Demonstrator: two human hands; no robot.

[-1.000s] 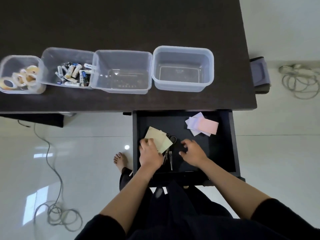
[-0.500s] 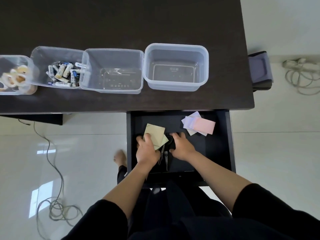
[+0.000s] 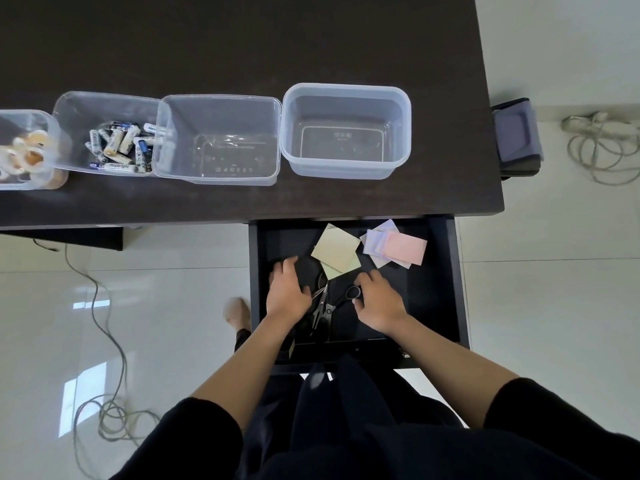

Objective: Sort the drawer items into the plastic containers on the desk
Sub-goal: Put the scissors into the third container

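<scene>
The black drawer stands pulled out under the desk. Two pairs of black-handled scissors lie crossed in its front part. My left hand curls its fingers and thumb round the dark handle on the left. My right hand pinches the handle ring on the right. Yellow sticky notes and pink and lilac notes lie at the drawer's back. On the desk stand a tape-roll container, a battery container and two empty containers.
The dark desk ends just right of the last container. A grey pouch sits past that edge, with a coiled cable on the floor. Another cable runs along the floor at the left, and a bare foot rests beside the drawer.
My left hand let go of the yellow notes, which now lie farther back, and took hold of a scissors handle. My right hand moved right onto the other handle.
</scene>
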